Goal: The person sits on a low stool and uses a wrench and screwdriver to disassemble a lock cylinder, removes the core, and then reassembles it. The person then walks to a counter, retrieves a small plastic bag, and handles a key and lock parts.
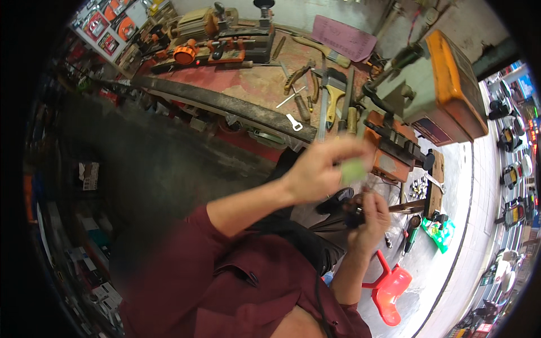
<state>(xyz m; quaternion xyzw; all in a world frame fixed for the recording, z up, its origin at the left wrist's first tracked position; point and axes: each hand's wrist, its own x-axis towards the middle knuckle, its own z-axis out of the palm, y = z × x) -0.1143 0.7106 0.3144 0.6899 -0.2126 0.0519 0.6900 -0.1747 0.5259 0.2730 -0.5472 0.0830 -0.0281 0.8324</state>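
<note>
My left hand [317, 171], blurred by motion, holds a small light-green object [353, 171] at its fingertips; its kind is not clear. Just below and to the right, my right hand [372, 215] has its fingers closed around a small dark object [354, 217], partly hidden and too blurred to name. Both hands are in front of my torso, off the near corner of a wooden workbench [241, 82]. On the bench's edge lies a white key-shaped piece [294, 122], with a thin white stick [290, 97] beyond it.
Pliers [298, 78], a black-bristled paintbrush [335, 95] and files lie on the bench. A key-cutting machine [224, 48] stands behind. On the right are an orange clamping machine [389, 156], an orange-topped box [448, 88], a red plastic stool [391, 291] and an angle grinder [411, 236].
</note>
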